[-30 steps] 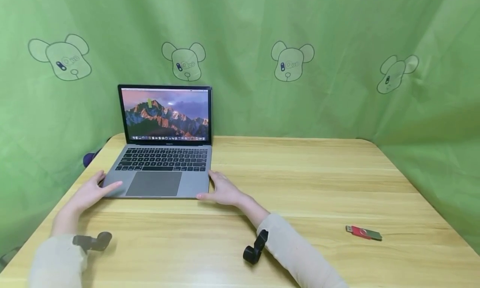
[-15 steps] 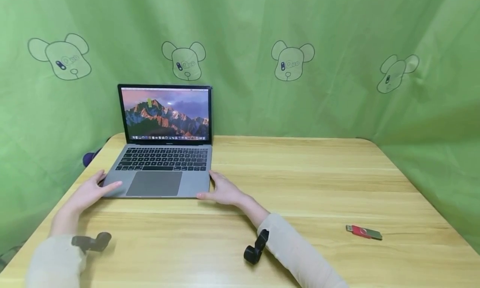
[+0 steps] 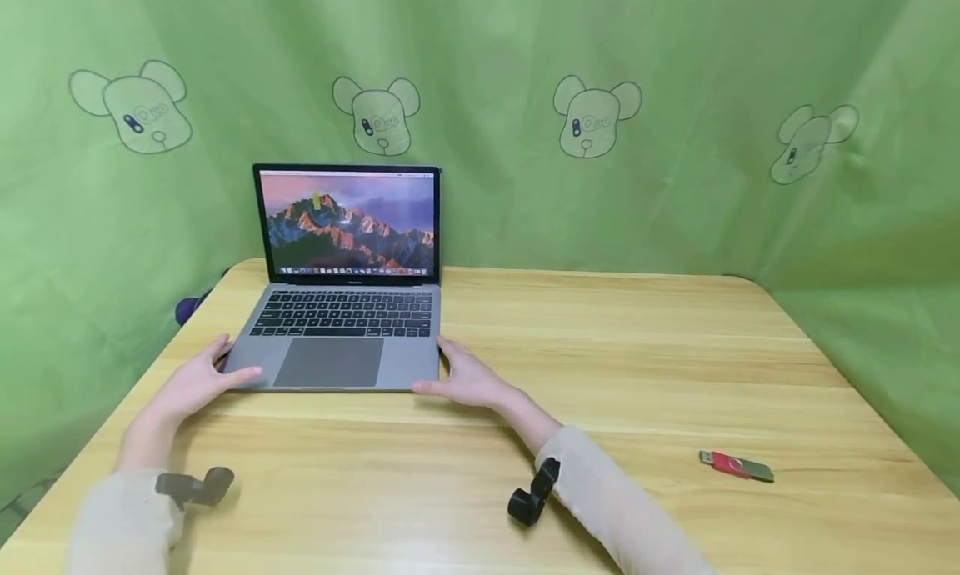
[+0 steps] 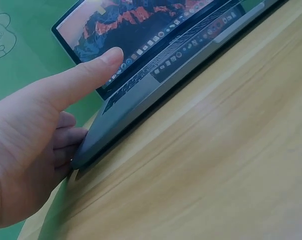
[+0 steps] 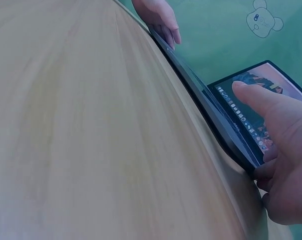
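An open grey laptop (image 3: 408, 367) stands at the back left of the wooden table, its lit screen (image 3: 352, 225) showing a mountain picture. At its front left corner my left hand (image 3: 198, 383) holds the side edge with bent fingers, the thumb over the palm rest. My right hand (image 3: 472, 379) holds the front right corner likewise, thumb near the front edge. Both wrist views show curled fingers (image 4: 65, 142) against the laptop's side and a thumb (image 5: 256, 97) standing above it. The fingertips are partly hidden behind the laptop's edge.
A red and grey USB stick (image 3: 737, 466) lies on the table (image 3: 600, 350) at the right front. Green curtains (image 3: 495, 192) with bear-head drawings hang behind and beside the table. A purple object (image 3: 187, 310) shows past the left edge.
Laptop, hands and background all appear slightly further right in the head view, mostly as if the camera turned. Both hands keep the same place at the laptop's sides.
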Demonstrator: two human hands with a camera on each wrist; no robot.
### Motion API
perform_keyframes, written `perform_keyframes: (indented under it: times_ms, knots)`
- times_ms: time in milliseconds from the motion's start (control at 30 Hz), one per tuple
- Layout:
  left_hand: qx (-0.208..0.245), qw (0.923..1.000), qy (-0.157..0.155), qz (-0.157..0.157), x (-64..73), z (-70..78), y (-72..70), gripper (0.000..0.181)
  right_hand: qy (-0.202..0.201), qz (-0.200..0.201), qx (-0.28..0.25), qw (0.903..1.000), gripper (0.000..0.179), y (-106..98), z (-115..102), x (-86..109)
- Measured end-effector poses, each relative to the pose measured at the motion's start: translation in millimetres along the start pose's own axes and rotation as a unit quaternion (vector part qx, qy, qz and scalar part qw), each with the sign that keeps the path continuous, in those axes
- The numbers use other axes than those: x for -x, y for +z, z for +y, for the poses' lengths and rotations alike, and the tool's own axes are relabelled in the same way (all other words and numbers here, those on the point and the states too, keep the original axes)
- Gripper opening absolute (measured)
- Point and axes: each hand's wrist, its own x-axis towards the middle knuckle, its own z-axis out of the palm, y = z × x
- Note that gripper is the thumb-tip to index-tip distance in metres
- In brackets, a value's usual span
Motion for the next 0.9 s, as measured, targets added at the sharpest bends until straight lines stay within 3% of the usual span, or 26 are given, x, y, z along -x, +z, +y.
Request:
perform_keyframes:
  times_ms: [900]
  knots:
    - [0.029,0.9977,0.057,-0.023,-6.4,-30.1,-10.0,0.104,0.057,0.041,-0.100,0.9925,0.098,15,-3,-3.7]
